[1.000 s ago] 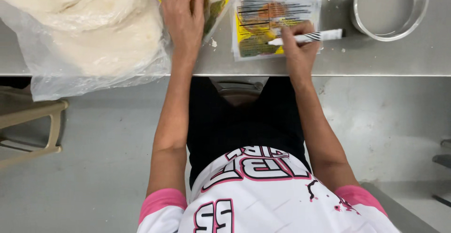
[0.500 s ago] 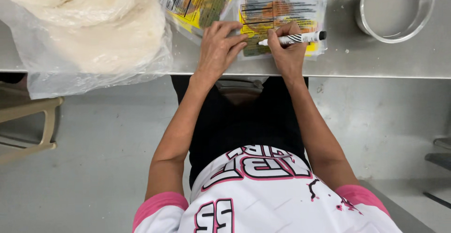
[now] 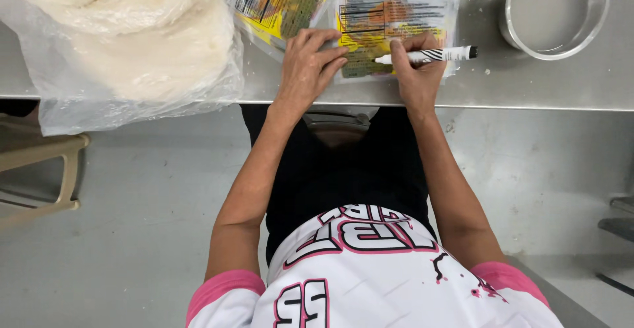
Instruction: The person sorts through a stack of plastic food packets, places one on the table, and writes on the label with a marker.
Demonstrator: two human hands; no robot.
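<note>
**Q:** On the steel table (image 3: 561, 83), what are the hands doing?

**A:** Both rest on a flat, clear plastic packet (image 3: 396, 27) lying near the table's near edge. The left hand (image 3: 309, 67) lies flat on the packet's left end, fingers together and pointing right, pressing it down. The right hand (image 3: 415, 70) pinches a marker pen (image 3: 426, 55) between thumb and fingers, the rest of the hand curled. The pen lies sideways, white with a black-striped barrel and a black cap end pointing right; its tip meets the packet's label.

**Q:** What does the packet look like?

**A:** Rectangular, with a yellow and orange printed label and dark blocks of small print. A second packet (image 3: 284, 1) of the same colours lies just to its left, tilted, farther from the person.

**Q:** What else is on the table?

**A:** Far left, a large clear plastic bag (image 3: 119, 44) of pale, doughy white sheets overhangs the near edge. Far right stands a round metal bowl (image 3: 555, 11) holding cloudy liquid, well apart from the hands.
</note>
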